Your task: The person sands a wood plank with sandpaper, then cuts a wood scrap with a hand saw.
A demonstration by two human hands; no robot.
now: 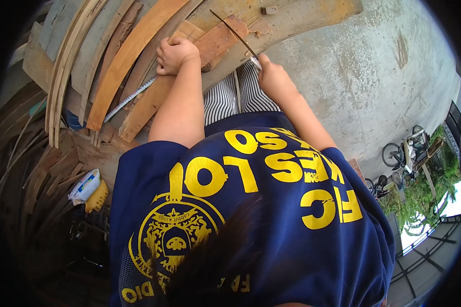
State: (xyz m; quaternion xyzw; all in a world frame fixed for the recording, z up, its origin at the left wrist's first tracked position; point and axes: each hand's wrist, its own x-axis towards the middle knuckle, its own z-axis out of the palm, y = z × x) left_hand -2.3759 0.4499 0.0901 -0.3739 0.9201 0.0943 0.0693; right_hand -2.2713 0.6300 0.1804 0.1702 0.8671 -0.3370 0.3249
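Observation:
My left hand (178, 55) is closed, its fingers curled over a wooden board (189, 31) in the pile. A reddish-brown piece of wood (222, 37) lies just right of it, with a shaving curling at its end. From below that hand, a white measuring tape (130, 98) stretches down to the left across the boards. My right hand (275, 78) grips the pale handle of a long, thin, dark-bladed knife (235, 35). The blade points up and left, crossing over the reddish-brown wood in this view.
Long curved planks (130, 56) are stacked at the left. A small wood block (269, 10) lies on the broad board at the top. Grey concrete floor (338, 77) spreads to the right. White and yellow bags (89, 188) sit lower left; a motorcycle (407, 149) stands far right.

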